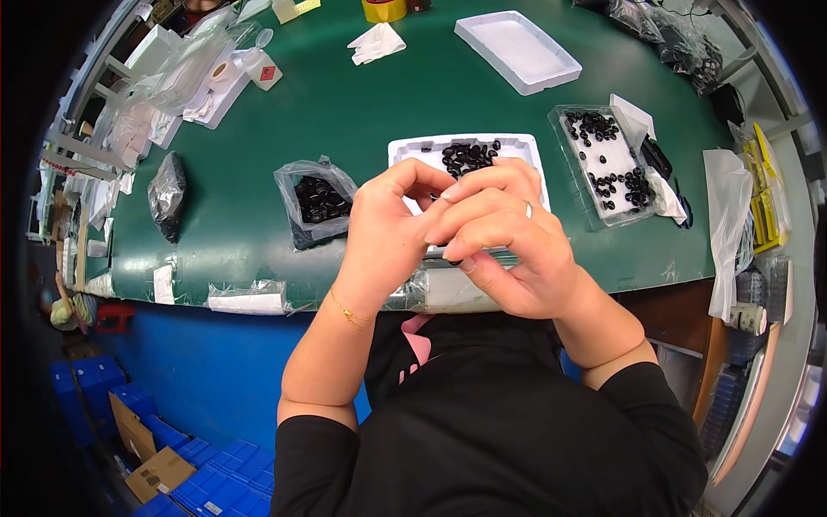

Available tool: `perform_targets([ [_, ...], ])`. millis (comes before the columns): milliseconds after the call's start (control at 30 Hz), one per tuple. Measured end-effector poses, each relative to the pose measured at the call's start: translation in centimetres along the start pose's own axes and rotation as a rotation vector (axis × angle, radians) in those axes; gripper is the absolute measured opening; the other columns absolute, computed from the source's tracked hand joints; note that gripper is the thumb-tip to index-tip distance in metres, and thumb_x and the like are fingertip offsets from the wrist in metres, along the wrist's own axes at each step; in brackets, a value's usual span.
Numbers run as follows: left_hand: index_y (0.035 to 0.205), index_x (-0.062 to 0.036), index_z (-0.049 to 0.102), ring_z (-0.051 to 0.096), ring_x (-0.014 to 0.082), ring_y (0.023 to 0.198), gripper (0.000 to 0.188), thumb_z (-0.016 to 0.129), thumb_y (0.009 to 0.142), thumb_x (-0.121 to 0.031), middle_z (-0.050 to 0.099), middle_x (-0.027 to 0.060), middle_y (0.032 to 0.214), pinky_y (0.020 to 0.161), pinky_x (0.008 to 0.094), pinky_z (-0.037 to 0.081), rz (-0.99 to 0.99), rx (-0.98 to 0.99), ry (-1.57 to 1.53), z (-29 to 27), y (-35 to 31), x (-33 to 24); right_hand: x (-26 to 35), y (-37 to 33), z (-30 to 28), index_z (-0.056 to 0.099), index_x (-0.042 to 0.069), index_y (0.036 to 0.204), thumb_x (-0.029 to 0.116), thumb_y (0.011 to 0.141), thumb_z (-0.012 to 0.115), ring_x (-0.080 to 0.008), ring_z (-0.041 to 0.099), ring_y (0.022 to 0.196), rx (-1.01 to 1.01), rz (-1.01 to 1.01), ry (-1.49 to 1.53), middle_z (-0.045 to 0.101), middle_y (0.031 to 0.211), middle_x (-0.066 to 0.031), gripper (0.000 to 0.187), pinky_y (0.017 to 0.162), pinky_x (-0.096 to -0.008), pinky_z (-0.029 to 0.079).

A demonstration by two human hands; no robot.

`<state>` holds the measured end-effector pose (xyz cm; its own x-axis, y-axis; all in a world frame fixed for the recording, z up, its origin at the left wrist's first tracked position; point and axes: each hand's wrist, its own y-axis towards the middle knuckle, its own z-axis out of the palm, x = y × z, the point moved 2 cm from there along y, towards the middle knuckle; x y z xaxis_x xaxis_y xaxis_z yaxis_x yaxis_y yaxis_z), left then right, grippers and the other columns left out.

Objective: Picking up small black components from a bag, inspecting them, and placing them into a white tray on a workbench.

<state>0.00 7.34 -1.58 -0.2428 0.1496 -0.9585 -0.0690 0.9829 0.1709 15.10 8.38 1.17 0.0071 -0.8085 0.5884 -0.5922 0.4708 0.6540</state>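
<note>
My left hand (396,226) and my right hand (521,241) meet over the near edge of a white tray (401,151). Between the thumb and finger of my right hand a small, dark, glossy piece (454,262) shows at the edge. The fingertips of my left hand are pinched against those of the right, and whatever they hold is hidden. Several shiny black oval pieces (467,158) lie in the tray beyond my hands. Left of my left hand, an opened clear bag (320,200) holds more dark rounded pieces.
To the right, a clear tray (607,168) with a white base carries scattered black pieces. An upturned-rim white tray (517,52) and a white cloth (376,43) lie farther back. A sealed dark bag (168,196) rests at left on the green table (233,112). Blue crates (228,478) stand below left.
</note>
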Motion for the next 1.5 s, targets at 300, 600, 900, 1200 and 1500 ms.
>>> perform_targets([
  [300,0.081,-0.0005,0.062,0.053,0.0088,0.063,0.013,0.066,0.072,-0.009,0.062,0.0036,0.072,0.059,0.0240,0.044,-0.048,-0.005,0.003,0.1,0.2,0.0,0.5,1.2,-0.3,0.057,0.016,0.081,0.006,0.073,0.063,-0.0365,0.033,0.126,-0.062,0.002,-0.233,0.044,0.130,-0.0206,0.014,0.105,-0.0480,0.010],
  [600,0.082,0.0003,0.062,0.053,0.0074,0.066,0.010,0.066,0.074,-0.005,0.062,0.0037,0.077,0.062,0.0226,0.044,-0.009,-0.060,-0.039,-0.2,-0.1,-0.6,-0.9,0.1,-0.6,0.060,0.010,0.085,0.002,0.074,0.061,-0.0288,0.044,0.112,-0.138,0.092,0.024,0.050,0.119,-0.0164,0.013,0.097,-0.0404,0.027],
  [900,0.093,0.0041,0.057,0.055,0.0091,0.075,0.019,0.065,0.075,0.007,0.062,0.0080,0.088,0.065,0.0210,0.043,0.079,-0.109,-0.517,-0.8,-3.3,-3.5,-0.9,0.0,-0.3,0.058,-0.003,0.092,-0.002,0.080,0.058,-0.0126,0.053,0.084,-0.253,0.365,0.681,0.058,0.087,-0.0069,0.012,0.075,-0.0252,0.042],
  [1200,0.091,0.0029,0.056,0.056,0.0099,0.079,0.019,0.065,0.075,0.007,0.062,0.0085,0.086,0.064,0.0209,0.040,0.203,-0.069,-0.442,-1.2,-3.5,-3.5,0.1,0.1,-0.3,0.055,-0.001,0.092,-0.003,0.077,0.062,-0.0146,0.055,0.082,-0.214,0.381,0.682,0.057,0.087,-0.0096,0.017,0.076,-0.0274,0.043],
  [1500,0.091,0.0023,0.056,0.053,0.0089,0.074,0.013,0.062,0.080,0.001,0.061,0.0076,0.084,0.064,0.0211,0.042,0.075,0.021,-0.611,-1.3,-3.9,-3.8,0.1,0.0,0.4,0.054,-0.001,0.092,-0.002,0.080,0.061,-0.0173,0.060,0.075,-0.218,0.518,1.006,0.061,0.084,-0.0132,0.013,0.069,-0.0289,0.050],
])
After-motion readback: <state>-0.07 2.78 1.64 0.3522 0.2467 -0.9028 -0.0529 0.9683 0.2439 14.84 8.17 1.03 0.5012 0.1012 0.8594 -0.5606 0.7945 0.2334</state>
